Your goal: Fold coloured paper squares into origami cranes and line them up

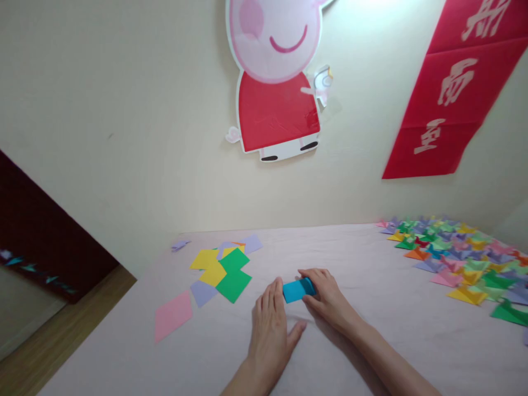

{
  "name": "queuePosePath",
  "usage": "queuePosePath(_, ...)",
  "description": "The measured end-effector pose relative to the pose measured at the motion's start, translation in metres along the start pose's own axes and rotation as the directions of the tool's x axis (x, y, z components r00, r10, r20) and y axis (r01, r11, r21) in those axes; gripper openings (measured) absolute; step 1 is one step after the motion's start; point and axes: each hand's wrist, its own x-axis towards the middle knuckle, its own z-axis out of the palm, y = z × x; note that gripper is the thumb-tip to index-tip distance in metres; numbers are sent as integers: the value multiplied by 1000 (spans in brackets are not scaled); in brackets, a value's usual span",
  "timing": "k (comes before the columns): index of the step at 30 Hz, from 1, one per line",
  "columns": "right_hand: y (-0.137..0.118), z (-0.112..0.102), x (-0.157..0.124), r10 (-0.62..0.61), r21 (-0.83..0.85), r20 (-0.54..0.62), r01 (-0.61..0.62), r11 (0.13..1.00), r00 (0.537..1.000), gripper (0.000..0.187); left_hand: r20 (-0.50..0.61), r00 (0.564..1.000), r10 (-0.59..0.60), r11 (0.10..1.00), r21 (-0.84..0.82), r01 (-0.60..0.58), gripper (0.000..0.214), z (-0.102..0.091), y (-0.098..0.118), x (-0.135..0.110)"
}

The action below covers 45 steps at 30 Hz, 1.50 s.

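A small blue piece of folded paper [296, 290] lies between my two hands on the pale cloth-covered table [330, 363]. My right hand [329, 296] grips its right end between the thumb and the curled fingers. Flat on the cloth at the left end is my left hand [270, 327], its fingers stretched forward and the thumb held apart. The left fingertips are at the paper's left edge; whether they press on it I cannot tell.
Loose paper squares, among them a green sheet [234, 283] and a pink sheet [173, 315], lie to the left. Many folded paper figures [466, 258] crowd the right side. A wall [165, 137] with a cartoon pig cutout [278, 113] rises behind the table.
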Motion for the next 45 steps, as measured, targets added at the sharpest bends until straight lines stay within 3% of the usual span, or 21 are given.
queuePosePath(5,-9,-4,2,-18,64,-4,18,998,1000,44,1,998,-63,966,-249,61,91,-3,1,9)
queuePosePath(8,-12,-10,3,119,265,-14,-112,958,993,13,9,995,-98,889,-449,91,99,-6,2,20)
queuePosePath(10,-15,-14,4,245,502,14,-219,837,969,22,31,988,-150,800,-583,140,100,-7,1,31)
queuePosePath(12,-17,-15,6,345,720,61,-281,635,936,33,61,979,-196,674,-717,180,97,-8,-2,42)
queuePosePath(14,-19,-13,9,399,826,84,-288,484,913,39,98,975,-200,511,-839,189,90,-9,-4,53)
queuePosePath(18,-17,-3,13,430,872,50,-249,421,901,42,245,961,-129,107,-960,260,67,-6,-3,68)
queuePosePath(21,-10,4,16,439,888,-5,-198,414,899,43,290,936,-201,-56,-957,285,59,-1,-4,73)
queuePosePath(26,-2,9,17,382,879,-54,-137,456,923,46,262,917,-301,-32,-964,264,54,9,-11,84)
queuePosePath(29,3,14,17,331,834,-104,-99,543,938,52,237,902,-361,-26,-969,244,55,14,-15,91)
queuePosePath(32,11,19,16,336,755,-139,-119,644,932,42,226,892,-392,-17,-971,238,57,16,-14,94)
queuePosePath(37,12,17,15,374,627,-210,-169,760,903,36,222,933,-282,-15,-974,227,59,16,-7,86)
queuePosePath(45,4,11,15,361,552,-263,-168,817,895,28,231,959,-162,-94,-971,218,64,17,-4,85)
